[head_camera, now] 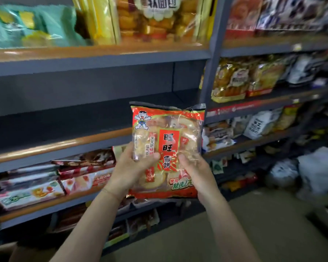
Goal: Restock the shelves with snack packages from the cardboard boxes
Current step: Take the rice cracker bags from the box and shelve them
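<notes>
A red snack package (168, 133) of round rice crackers, with a cartoon figure at its top left, stands upright in front of me. My left hand (130, 169) grips its lower left side, thumb across the front. My right hand (196, 173) grips its lower right side the same way. The package is level with a bare grey shelf (68, 120) whose front edge has a wooden strip. No cardboard box is in view.
Yellow bread bags (155, 17) and a teal pack (32, 25) fill the shelf above. Flat snack boxes (32, 190) lie on the shelf below. The bay to the right holds several bagged snacks (244, 80). White sacks (314, 167) sit on the floor at right.
</notes>
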`<state>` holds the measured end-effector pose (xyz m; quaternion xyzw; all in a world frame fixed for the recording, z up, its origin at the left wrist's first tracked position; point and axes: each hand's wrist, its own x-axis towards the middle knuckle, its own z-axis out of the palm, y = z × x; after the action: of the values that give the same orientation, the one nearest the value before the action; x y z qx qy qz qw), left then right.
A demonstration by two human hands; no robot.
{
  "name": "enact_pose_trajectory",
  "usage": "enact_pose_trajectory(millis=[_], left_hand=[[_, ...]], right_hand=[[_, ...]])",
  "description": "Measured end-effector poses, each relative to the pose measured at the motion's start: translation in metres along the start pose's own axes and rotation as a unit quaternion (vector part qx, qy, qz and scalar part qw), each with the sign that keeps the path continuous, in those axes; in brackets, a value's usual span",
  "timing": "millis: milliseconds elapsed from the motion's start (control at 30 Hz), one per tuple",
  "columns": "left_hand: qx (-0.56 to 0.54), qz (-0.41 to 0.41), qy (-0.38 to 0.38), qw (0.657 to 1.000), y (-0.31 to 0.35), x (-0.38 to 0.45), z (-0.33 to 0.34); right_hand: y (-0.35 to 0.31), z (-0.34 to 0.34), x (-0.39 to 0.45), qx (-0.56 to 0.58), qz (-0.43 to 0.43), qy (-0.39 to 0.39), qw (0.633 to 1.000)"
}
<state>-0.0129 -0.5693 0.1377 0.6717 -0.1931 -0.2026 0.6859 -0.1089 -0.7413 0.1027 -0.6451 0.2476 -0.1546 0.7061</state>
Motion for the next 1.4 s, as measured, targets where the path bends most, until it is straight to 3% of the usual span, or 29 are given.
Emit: enact_pose_trajectory(millis=[267, 500, 600, 667, 800, 933, 1033, 1167, 1300, 1400], left_hand=[[-0.013, 0.078, -0.051, 0.996, -0.012, 0.098, 0.113], [-0.01, 0.106, -0.143, 0.984, -0.003, 0.175, 0.21], [0.038, 0.146, -0.159, 0.976, -0.01, 0.194, 0.243], [0.057, 0.178, -0.123, 0.974, -0.013, 0.212, 0.261], [0.064, 0.212, -0.023, 0.975, -0.008, 0.267, 0.284], [-0.012, 0.188, 0.061, 0.98, -0.001, 0.311, 0.306], [-0.035, 0.179, 0.151, 0.971, 0.001, 0.333, 0.318], [-0.038, 0.159, 0.269, 0.949, 0.006, 0.353, 0.326], [-0.019, 0.123, 0.324, 0.938, 0.025, 0.356, 0.333], [0.014, 0.1, 0.362, 0.927, 0.032, 0.37, 0.33]], right_hand=[[-0.033, -0.091, 0.071, -0.045, -0.042, 0.172, 0.983], [-0.079, -0.176, 0.133, -0.092, -0.103, 0.359, 0.923], [-0.085, -0.194, 0.158, -0.086, -0.16, 0.392, 0.902], [-0.087, -0.199, 0.175, -0.092, -0.198, 0.388, 0.895], [-0.09, -0.211, 0.228, -0.038, -0.228, 0.302, 0.925], [-0.1, -0.226, 0.287, -0.023, -0.227, 0.119, 0.966], [-0.104, -0.24, 0.321, -0.059, -0.253, -0.01, 0.966], [-0.115, -0.243, 0.357, -0.128, -0.278, -0.102, 0.946], [-0.125, -0.225, 0.399, -0.177, -0.189, -0.147, 0.955], [-0.121, -0.201, 0.421, -0.118, -0.083, -0.177, 0.973]])
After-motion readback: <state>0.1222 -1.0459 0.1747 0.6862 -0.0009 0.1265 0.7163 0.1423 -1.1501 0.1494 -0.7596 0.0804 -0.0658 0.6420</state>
